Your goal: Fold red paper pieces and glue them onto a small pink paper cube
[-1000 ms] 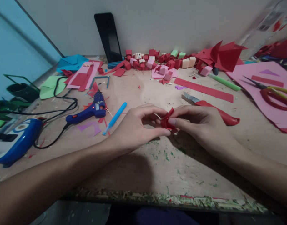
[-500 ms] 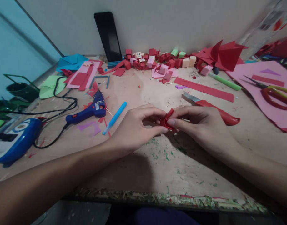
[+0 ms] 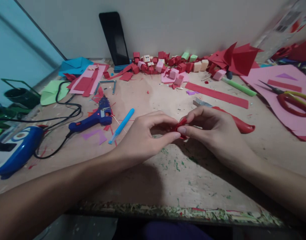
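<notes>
Between both hands, just above the middle of the table, is a small folded piece of red paper (image 3: 178, 127). My left hand (image 3: 153, 133) pinches its left side between thumb and fingers. From the right, the thumb and fingers of my right hand (image 3: 210, 128) press on the same paper, hiding much of its shape. A red-handled craft knife (image 3: 243, 125) lies behind my right hand, which covers part of it. To the left of my left hand rests a light-blue pen-like tool (image 3: 121, 126). Farther left is a blue hot glue gun (image 3: 93, 120) with its cord.
Along the wall sit several small paper cubes (image 3: 174, 73) and a leaning black phone (image 3: 114, 38). A red paper strip (image 3: 218, 95), a green stick (image 3: 239, 87) and scissors (image 3: 293, 101) on pink paper (image 3: 268, 75) lie to the right. A blue tape dispenser (image 3: 30, 141) stands at left.
My right fingers have shifted slightly on the red paper, and its raised upper flap now sits lower, bent down toward the right. Both hands keep their hold.
</notes>
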`<state>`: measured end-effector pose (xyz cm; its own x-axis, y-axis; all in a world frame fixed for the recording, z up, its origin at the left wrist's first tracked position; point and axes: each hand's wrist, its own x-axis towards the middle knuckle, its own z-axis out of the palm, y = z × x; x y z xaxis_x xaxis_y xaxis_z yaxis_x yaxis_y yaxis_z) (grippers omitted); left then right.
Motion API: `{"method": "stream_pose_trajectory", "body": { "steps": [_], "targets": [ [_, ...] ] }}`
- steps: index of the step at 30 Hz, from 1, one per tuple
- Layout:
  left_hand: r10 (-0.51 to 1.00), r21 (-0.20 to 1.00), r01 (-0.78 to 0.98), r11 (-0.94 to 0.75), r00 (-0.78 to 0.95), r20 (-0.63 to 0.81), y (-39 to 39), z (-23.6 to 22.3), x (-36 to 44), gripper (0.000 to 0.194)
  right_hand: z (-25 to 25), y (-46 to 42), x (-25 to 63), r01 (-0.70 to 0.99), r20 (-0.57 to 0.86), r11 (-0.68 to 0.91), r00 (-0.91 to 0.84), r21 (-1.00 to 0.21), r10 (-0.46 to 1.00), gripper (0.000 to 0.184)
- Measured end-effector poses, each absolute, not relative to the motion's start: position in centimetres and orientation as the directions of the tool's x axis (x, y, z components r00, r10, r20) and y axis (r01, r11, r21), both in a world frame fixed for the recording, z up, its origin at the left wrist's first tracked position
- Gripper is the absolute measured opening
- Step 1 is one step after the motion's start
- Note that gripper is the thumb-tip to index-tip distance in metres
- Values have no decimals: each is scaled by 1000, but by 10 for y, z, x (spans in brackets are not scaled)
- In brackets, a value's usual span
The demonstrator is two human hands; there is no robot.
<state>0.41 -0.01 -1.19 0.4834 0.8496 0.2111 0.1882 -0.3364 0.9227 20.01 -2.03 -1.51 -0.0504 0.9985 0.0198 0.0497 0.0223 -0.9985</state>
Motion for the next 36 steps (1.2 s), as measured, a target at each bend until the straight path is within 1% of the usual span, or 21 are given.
{"method": "stream_pose_trajectory", "body": {
  "steps": [3,8,12,15,17,20,22,24,26,29,33,36],
  "targets": [
    [847,886,262,-383,483,223,-2,-11,4,8,-15,-20,200,86,12,16,-53,-996,999,31],
    [809,814,311,-490,510,292,-3,-12,5,20,-14,-20,199,159,-18,-2,-95,-987,995,28],
    [807,764,377,-524,506,304,-1,-13,4,12,-12,-20,198,150,-26,-8,-116,-989,993,31],
    [814,740,416,-528,497,301,0,-14,2,10,-11,-21,198,128,-42,-25,-132,-991,990,30],
    [837,772,406,-489,467,284,-1,-14,2,11,-11,-21,199,70,-58,-50,-120,-996,991,28],
    [887,889,286,-358,401,229,-3,-13,4,8,-13,-20,201,-88,-96,-106,-106,-990,990,22],
    [912,934,205,-292,354,208,-5,-13,5,6,-16,-20,203,-172,-128,-155,-158,-973,979,18],
    [922,937,193,-291,319,220,-5,-13,6,5,-18,-21,203,-207,-164,-211,-222,-955,961,15],
    [916,920,217,-327,312,252,-5,-13,6,5,-19,-21,203,-222,-195,-252,-249,-942,949,15],
    [886,874,261,-409,341,313,-4,-12,4,6,-18,-21,203,-231,-219,-274,-240,-933,946,15],
    [823,751,366,-549,396,408,-5,-8,2,9,-17,-21,203,-232,-220,-280,-253,-932,942,14],
    [778,685,389,-616,435,452,-5,-7,1,14,-18,-21,203,-263,-215,-291,-281,-920,935,10]
  ]
}}
